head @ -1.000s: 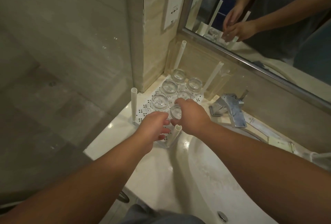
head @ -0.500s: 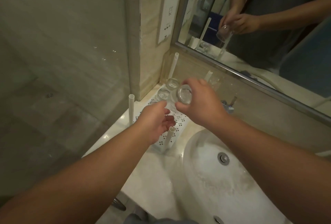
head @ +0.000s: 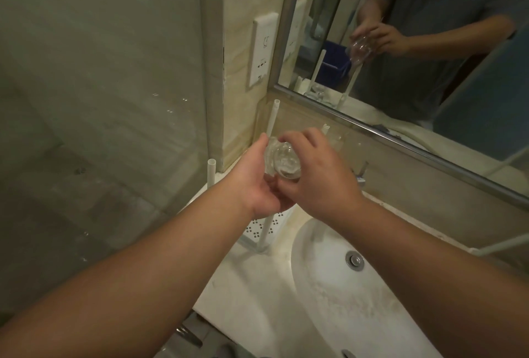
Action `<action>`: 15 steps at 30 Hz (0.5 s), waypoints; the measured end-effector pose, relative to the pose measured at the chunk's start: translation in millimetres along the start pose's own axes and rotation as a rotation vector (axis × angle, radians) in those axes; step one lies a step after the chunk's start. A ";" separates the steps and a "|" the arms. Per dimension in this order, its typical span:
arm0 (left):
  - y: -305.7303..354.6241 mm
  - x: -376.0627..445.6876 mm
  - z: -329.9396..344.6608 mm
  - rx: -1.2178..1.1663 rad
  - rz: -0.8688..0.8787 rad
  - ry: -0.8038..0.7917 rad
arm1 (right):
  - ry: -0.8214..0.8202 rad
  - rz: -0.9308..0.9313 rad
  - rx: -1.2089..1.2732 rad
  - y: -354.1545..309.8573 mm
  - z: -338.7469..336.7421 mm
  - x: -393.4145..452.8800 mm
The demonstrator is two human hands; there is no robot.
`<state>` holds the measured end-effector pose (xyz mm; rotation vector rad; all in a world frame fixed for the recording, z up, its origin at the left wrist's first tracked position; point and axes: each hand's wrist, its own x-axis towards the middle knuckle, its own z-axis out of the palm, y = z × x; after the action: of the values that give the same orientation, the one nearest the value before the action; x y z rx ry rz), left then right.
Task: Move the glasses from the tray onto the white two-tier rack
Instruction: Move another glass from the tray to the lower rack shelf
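Both hands grip one clear drinking glass (head: 282,160), left hand (head: 257,183) cupping beneath, right hand (head: 317,177) curled over it, raised above the white perforated rack (head: 264,227) on the bench (head: 243,286). Glass contents indiscernible.

1 clear glass (head: 282,160) is sitting tilted in the air above the white rack (head: 264,224), its rim facing toward the camera. The rack's perforated shelf is lying beside the basin, with 4 upright white tube posts rising from its corners.
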<state>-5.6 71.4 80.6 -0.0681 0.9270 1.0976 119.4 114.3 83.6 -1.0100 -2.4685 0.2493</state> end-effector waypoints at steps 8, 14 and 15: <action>-2.1 1.2 -2.8 0.033 -0.034 0.024 | -0.013 0.107 0.243 -1.8 -7.4 -9.7; -4.2 2.2 0.1 0.129 0.212 0.016 | -0.009 0.424 0.525 7.2 -13.1 -2.2; -4.7 1.7 0.5 0.171 0.257 0.007 | -0.017 0.466 0.568 8.3 -14.1 -2.2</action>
<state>-1.4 70.5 78.0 0.1932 1.0525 1.2497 132.6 118.6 92.5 -1.2881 -1.9504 1.0390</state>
